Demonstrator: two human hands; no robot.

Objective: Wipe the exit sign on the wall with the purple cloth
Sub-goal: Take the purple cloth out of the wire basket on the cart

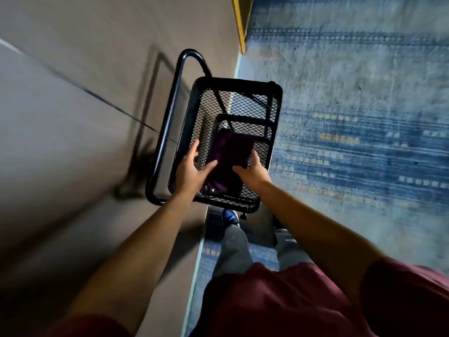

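Purple cloth (pixel 227 159) inside top basket of black mesh cart (pixel 277 113), held between both hands. Left hand (pixel 192 170) open, thumb on cloth's left edge, fingers spread above mesh. Right hand (pixel 251 170) closed on cloth's right lower corner. Cart handle (pixel 170 117) close to grey wall (pixel 85 69) on left. Blue patterned carpet (pixel 364 117) on right. Blue shoe (pixel 230 217) just below cart. Yellow trim (pixel 239 20) at top. Exit sign not in view.
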